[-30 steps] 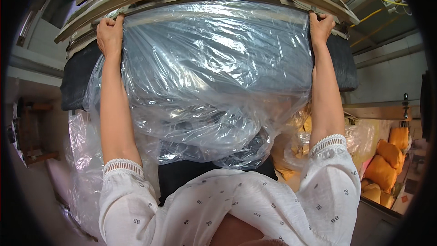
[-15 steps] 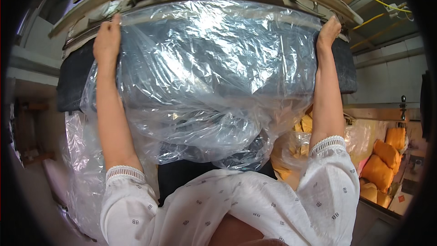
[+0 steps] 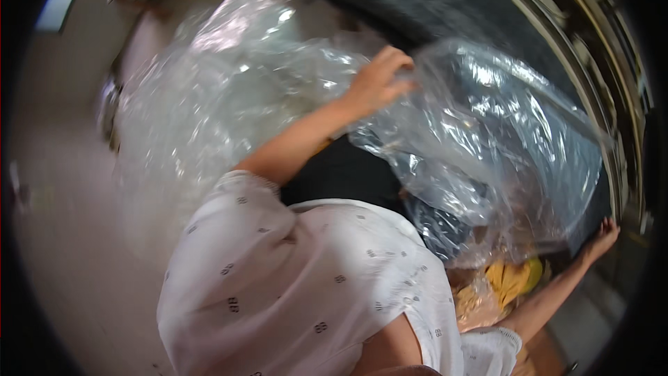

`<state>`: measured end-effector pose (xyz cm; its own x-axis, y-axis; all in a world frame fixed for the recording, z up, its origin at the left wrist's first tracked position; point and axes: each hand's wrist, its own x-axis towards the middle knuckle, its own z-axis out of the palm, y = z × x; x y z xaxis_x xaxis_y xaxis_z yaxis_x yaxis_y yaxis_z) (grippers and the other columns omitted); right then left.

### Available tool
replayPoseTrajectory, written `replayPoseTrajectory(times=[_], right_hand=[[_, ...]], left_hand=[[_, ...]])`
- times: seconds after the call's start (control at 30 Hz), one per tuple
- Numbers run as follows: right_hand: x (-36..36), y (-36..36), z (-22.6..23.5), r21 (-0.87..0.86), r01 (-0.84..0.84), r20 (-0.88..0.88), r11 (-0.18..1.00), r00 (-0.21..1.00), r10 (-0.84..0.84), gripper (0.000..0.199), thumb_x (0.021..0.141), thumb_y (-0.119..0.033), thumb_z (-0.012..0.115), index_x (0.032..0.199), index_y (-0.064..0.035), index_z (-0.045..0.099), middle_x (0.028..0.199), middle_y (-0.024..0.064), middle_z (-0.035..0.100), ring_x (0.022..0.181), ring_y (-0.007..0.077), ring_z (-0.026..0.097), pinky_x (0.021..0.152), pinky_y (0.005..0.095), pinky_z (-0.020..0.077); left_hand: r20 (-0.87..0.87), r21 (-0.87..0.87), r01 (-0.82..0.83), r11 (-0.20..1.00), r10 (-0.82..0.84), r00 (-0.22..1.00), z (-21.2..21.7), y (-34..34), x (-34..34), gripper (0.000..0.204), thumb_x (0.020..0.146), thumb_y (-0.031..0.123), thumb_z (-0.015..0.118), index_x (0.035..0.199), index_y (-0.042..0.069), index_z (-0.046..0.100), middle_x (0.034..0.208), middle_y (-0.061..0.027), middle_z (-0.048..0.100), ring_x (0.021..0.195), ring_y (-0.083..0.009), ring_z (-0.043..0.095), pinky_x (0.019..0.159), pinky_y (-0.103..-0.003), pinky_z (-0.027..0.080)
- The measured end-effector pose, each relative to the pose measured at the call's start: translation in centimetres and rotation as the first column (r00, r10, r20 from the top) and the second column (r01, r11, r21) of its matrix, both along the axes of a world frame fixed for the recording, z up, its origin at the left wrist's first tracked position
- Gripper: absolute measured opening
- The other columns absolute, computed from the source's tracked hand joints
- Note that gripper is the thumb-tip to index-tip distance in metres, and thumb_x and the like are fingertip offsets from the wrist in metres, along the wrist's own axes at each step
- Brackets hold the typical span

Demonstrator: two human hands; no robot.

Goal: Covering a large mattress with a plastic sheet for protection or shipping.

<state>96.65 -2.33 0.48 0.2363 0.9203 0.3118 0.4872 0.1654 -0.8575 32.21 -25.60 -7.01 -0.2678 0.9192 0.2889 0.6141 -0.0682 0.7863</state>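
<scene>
My left hand (image 3: 381,80) is raised beside the near side of the dark surface, its fingers loosely bent and the thumb apart. No held thing shows in it. A clear plastic sheet (image 3: 532,115) lies shiny and creased over the dark surface (image 3: 417,0), its near part crumpled and hanging towards my lap. At the sheet's right end, by the machine rails, is my right hand (image 3: 604,235); its fingers are blurred, so a grip on the sheet is not clear. More loose clear plastic (image 3: 202,90) hangs in a heap to the left, beyond my left forearm.
Long pale machine rails (image 3: 598,49) curve along the far right of the dark surface. Yellow-orange bundles (image 3: 511,282) sit low beside my right forearm, partly under plastic. Pale floor (image 3: 76,202) stretches along the left, with a blurred dark object (image 3: 109,104) near the plastic heap.
My view has swung to the left. My left hand has come off the far left corner of the sheet and moved back towards me; my right hand remains near the right end.
</scene>
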Motion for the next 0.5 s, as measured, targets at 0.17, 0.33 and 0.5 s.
replayPoseTrajectory(times=[0.17, 0.33, 0.5], right_hand=[[-3.8, 0.7, -0.3, -0.046, 0.025, -0.091, 0.999, 0.995, -0.029, 0.044, 0.094, -0.038, 0.038, 0.109, 0.0011, 0.050, 0.106, 0.0082, 0.055, 0.093, 0.0175, 0.052, 0.081, 0.0285, 0.0395], [-3.9, 0.4, -1.4, -0.034, -0.009, -0.124, 0.999, 0.992, 0.005, 0.043, 0.094, -0.037, 0.040, 0.110, 0.0014, 0.051, 0.108, 0.0083, 0.055, 0.089, 0.0161, 0.052, 0.080, 0.0273, 0.0393], [-0.3, 1.2, -2.4, 0.029, -0.140, -0.038, 0.990, 0.989, 0.141, 0.046, 0.094, -0.036, 0.041, 0.119, 0.0018, 0.049, 0.114, 0.0105, 0.053, 0.106, 0.0201, 0.049, 0.093, 0.0305, 0.0373]], left_hand=[[0.108, -0.617, 0.012, 0.787, 0.070, 0.992, -8.5, -1.6, -1.5, 0.081, 0.063, 0.051, 0.072, 0.119, -0.004, 0.050, 0.121, -0.0224, 0.050, 0.113, -0.0330, 0.048, 0.089, -0.038, 0.041], [0.138, -0.762, 0.148, 0.631, -0.065, 0.988, -2.7, -4.8, -4.8, 0.046, 0.071, 0.043, 0.064, 0.086, -0.001, 0.067, 0.090, -0.0162, 0.065, 0.088, -0.0275, 0.061, 0.080, -0.034, 0.044], [0.091, -0.224, -0.419, 0.880, 0.447, 0.890, 13.3, -17.6, -7.1, 0.054, 0.081, 0.047, 0.052, 0.117, 0.006, 0.054, 0.123, -0.0088, 0.047, 0.104, -0.0202, 0.048, 0.091, -0.035, 0.035]])
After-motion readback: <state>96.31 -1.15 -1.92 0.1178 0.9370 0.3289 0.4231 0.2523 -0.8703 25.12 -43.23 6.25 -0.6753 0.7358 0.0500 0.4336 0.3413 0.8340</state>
